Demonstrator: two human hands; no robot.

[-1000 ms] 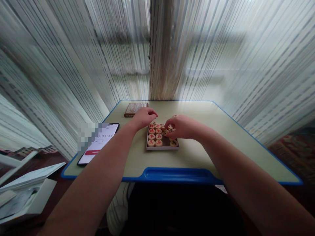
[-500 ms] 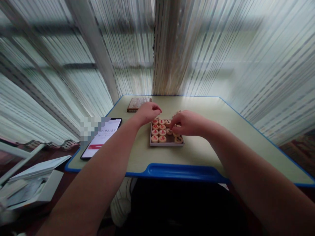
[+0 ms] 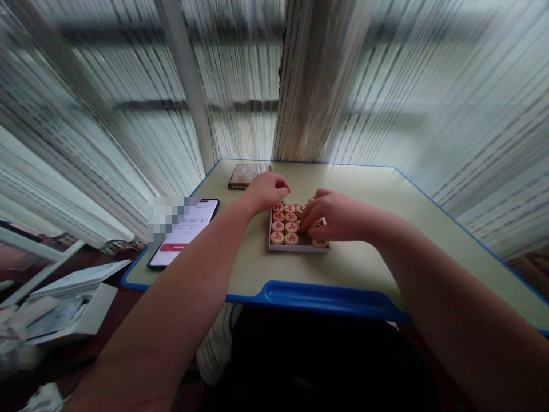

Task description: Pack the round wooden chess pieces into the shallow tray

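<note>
A shallow open box [image 3: 295,249] on the table holds round wooden Chinese chess pieces [image 3: 291,227] in rows, with red characters at left and black ones towards the right. Over its right half, my right hand [image 3: 332,216] is bent down, fingertips closed together on a chess piece among the others; the fingers largely cover that piece. A gap shows in the front row, beside a black-marked piece [image 3: 319,243]. My left hand [image 3: 269,190] hovers at the box's far left corner, fingers curled in; whatever may be inside them is hidden.
Behind my left hand lies a brown patterned box lid or book [image 3: 245,174]. A phone [image 3: 186,234] with a running-timer screen lies at the left edge. A blue trough [image 3: 321,296] lines the table's front edge. An open white box [image 3: 88,312] stands below left.
The whole view has shifted, so table and box appear slightly further right and higher. My right fingers have come down nearer the front of the box. My left hand stays curled.
</note>
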